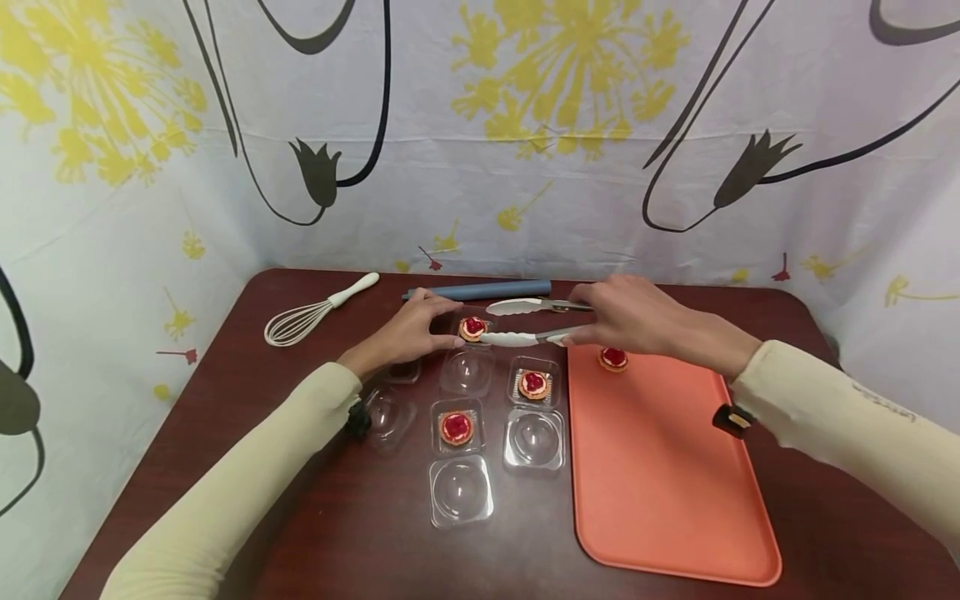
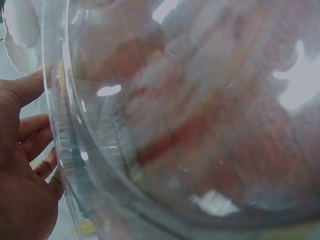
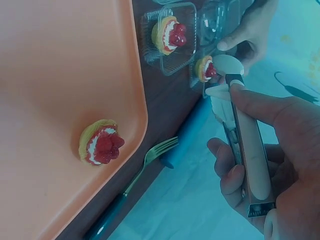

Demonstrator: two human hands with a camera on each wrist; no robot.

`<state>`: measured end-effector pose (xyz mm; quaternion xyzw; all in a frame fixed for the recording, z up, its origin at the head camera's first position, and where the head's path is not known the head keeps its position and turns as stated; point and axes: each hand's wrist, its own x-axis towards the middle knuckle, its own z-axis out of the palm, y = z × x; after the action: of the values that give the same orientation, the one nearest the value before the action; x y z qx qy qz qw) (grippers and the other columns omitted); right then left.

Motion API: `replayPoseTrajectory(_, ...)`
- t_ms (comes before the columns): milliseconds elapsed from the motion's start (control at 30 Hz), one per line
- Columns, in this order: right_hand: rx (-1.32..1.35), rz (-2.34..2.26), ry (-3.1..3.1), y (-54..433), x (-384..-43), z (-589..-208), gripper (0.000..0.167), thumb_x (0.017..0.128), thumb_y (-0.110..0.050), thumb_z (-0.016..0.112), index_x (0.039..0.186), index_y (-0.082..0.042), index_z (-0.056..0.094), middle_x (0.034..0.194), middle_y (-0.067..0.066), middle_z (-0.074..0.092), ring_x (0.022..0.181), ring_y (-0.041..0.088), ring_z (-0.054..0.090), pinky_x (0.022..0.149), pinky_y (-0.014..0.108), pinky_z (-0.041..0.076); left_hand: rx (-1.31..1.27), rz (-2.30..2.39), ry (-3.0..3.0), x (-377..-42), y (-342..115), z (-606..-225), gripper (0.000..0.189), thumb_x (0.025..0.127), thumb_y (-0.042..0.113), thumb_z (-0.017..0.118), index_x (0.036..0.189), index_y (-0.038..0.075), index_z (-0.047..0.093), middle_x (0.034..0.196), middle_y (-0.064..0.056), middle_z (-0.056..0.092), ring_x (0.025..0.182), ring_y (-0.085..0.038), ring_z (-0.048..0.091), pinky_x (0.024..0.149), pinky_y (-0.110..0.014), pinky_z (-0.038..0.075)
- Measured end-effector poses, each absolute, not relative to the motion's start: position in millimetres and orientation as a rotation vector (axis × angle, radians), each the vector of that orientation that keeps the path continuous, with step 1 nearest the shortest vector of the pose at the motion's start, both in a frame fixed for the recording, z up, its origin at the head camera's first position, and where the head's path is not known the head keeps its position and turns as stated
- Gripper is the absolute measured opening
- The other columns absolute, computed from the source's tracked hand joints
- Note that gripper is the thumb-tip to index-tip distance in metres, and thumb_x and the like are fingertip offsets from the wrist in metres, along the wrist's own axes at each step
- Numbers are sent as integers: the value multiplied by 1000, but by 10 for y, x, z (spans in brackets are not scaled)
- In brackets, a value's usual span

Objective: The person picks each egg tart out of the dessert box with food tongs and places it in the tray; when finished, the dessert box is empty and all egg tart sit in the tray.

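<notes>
From my console I see a whisk (image 1: pixel 333 300) on the surface (image 1: pixel 337 517), left of the fingers of the left hand (image 1: pixel 412 329). Under that wrist, a clear container (image 1: pixel 405 372) is mostly hidden, its contents too obscured for me to tell. The left thumb and forefinger stand apart at the left edge of the far container (image 1: pixel 491 323); whether they grip it, I cannot tell. Inside it, just right of those fingertips, sits a red-topped tart (image 1: pixel 472 327). Nearer the body than the left fingers, the front container (image 1: pixel 450 407) holds a second tart (image 1: pixel 457 428), its lid (image 1: pixel 460 492) open. Between both hands' fingers but nearer the body, the right container (image 1: pixel 521 367) holds a third tart (image 1: pixel 534 384), also open. I have the fingers of the right hand (image 1: pixel 626 317) clamped on tongs (image 1: pixel 517 339), whose tips stand apart beside the far container's tart. Just below the right fingers, a fourth tart (image 1: pixel 613 359) rests on the orange tray (image 1: pixel 667 500); a fork (image 3: pixel 131 186) lies by its edge.
</notes>
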<state>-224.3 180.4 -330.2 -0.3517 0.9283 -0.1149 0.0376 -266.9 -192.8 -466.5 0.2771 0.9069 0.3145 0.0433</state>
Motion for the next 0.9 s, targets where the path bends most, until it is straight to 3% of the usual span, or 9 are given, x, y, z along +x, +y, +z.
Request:
replayPoseTrajectory(167,-1097,-323,2854,1682,-2328,-3340,45,91,-44,91,114,-6,80,76,-4,68,63,16,58,59,43,51,813,901,2792,-2543,-1862,-4484,72,98,39,85,156,2,61,156,-15,62,133,-31,47,114,-51,43)
replayPoseTrajectory(400,-1118,-278,2837,1570,-2405,-3347,40,92,-43,91,85,-15,64,65,-5,42,58,16,41,54,37,33,778,838,2813,-2476,-1796,-4384,68,99,31,85,155,1,62,156,-17,62,136,-34,46,116,-54,42)
replayPoseTrajectory(500,-1123,-266,2828,1528,-2425,-3350,43,92,-42,91,80,-16,60,63,-6,38,57,15,38,54,35,30,773,841,2800,-2497,-1807,-4392,69,99,33,86,155,2,62,157,-17,61,137,-34,46,116,-55,42)
replayPoseTrajectory(700,-1098,-243,2821,1428,-2468,-3339,46,90,-43,93,74,-17,57,62,-7,36,56,14,35,53,35,28,831,891,2785,-2756,-1944,-4760,77,98,56,81,158,11,62,158,-10,62,138,-28,45,116,-51,42)
replayPoseTrajectory(900,-1093,-214,2802,1355,-2502,-3341,46,89,-45,93,73,-18,59,62,-7,40,57,14,36,54,36,29,805,910,2773,-2692,-1913,-4682,75,98,50,83,158,9,62,157,-12,62,139,-31,45,117,-53,42)
